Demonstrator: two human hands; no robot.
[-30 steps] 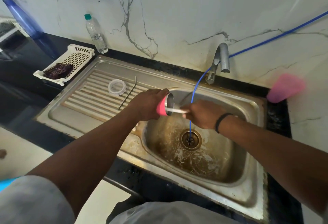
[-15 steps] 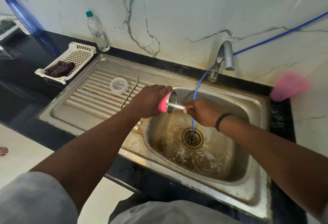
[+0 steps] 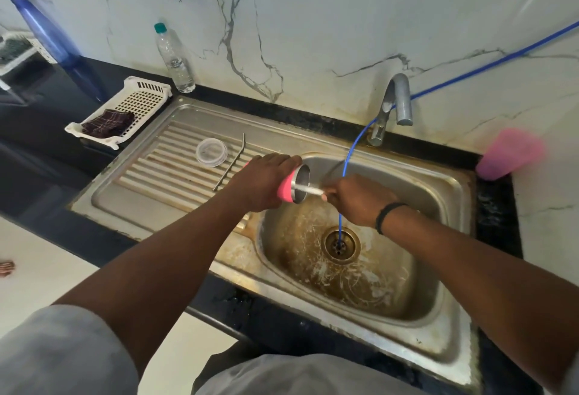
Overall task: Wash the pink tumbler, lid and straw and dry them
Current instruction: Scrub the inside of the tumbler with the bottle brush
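Note:
My left hand (image 3: 261,181) grips the pink tumbler (image 3: 293,186), held on its side over the sink basin (image 3: 438,181), its steel mouth facing right. My right hand (image 3: 360,198) pinches a thin white brush (image 3: 310,190) whose tip is inside the tumbler's mouth. The clear round lid (image 3: 211,152) lies on the ribbed drainboard (image 3: 150,175). A bent metal straw (image 3: 231,163) lies just right of the lid.
A tap (image 3: 394,106) stands behind the basin, and a blue hose (image 3: 347,156) runs from it down into the drain (image 3: 341,243). A pink cup (image 3: 509,153) sits at the right. A white basket (image 3: 138,103) with a dark cloth, a water bottle (image 3: 174,59) and a blue bottle (image 3: 53,37) are at the left.
Both hands stay at the tumbler's mouth; the brush has shifted slightly in and out of it. The view has drifted a little.

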